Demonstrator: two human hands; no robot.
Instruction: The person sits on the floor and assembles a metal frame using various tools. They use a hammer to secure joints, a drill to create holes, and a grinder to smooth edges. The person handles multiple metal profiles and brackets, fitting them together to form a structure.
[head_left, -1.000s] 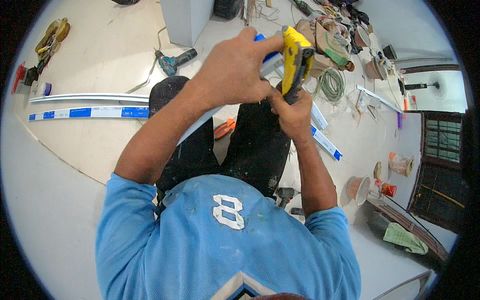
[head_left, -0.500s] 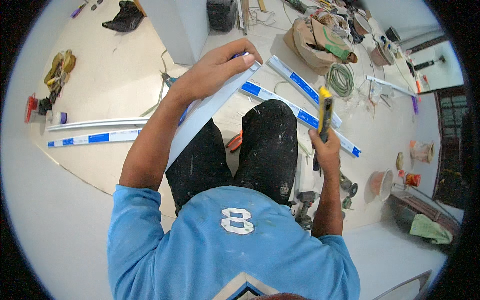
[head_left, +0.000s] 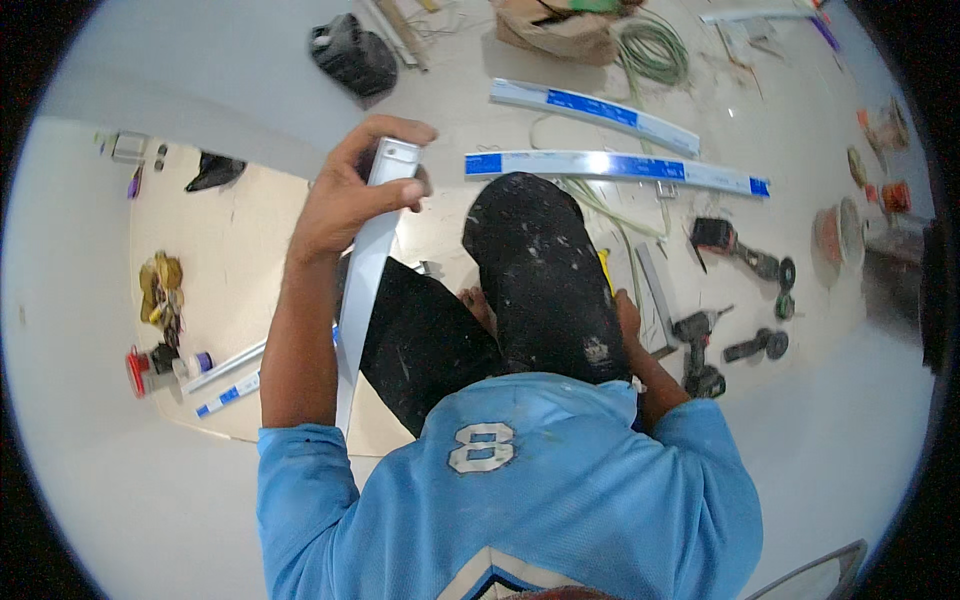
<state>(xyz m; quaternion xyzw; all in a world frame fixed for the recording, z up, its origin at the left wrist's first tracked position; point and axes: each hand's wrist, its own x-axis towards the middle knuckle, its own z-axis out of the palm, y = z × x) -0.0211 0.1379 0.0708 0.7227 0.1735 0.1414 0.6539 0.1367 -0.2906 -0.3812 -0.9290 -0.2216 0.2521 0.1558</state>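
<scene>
My left hand (head_left: 355, 185) is raised, its thumb and fingers closed round the upper end of a long white strip (head_left: 366, 290). The strip slants down beside my left forearm, and its lower end passes behind my sleeve. Low by my right knee is my right hand (head_left: 628, 318), mostly hidden by the leg. A yellow part of the utility knife (head_left: 604, 268) shows at its fingers; the rest of the knife is out of sight.
Two white strips with blue labels (head_left: 610, 165) (head_left: 590, 108) lie ahead on the floor. At my right are a cordless drill (head_left: 695, 345), an angle grinder (head_left: 745, 250) and a grey bar (head_left: 655, 295). A coiled green hose (head_left: 652, 50) lies beyond. More strips (head_left: 230, 393) lie at left.
My right hand has lowered the utility knife from in front of me to beside my right knee. My left hand and its strip have shifted left and turned more upright. The view has swung.
</scene>
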